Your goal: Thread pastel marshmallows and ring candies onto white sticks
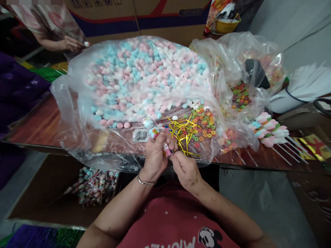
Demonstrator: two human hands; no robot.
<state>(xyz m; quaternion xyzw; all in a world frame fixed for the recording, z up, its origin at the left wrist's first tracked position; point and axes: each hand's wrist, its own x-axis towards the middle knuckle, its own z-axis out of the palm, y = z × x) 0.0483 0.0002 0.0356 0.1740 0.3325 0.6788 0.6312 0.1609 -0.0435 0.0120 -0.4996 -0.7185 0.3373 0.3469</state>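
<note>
My left hand (156,155), with a bangle at the wrist, is closed round a wrapped candy skewer (150,126) whose blue and white top sticks out above the fingers. Against it, the fingers of my right hand (184,168) are pinched at the lower end of the wrapper; what they hold is too small to make out. Gold twist ties (184,132) lie just beyond my hands, partly over colourful ring candies (207,120). A large clear bag of pink, blue and white marshmallows (144,72) spreads behind them. Left of the skewer is a white label (140,135).
Unwrapped marshmallow skewers (270,131) lie at the right, near a bundle of white sticks (307,86). Bags of ring candies (274,65) stand behind. Below the table's left edge, a cardboard box (33,193) holds many wrapped skewers. Another person's hand (73,44) holds a marshmallow at upper left.
</note>
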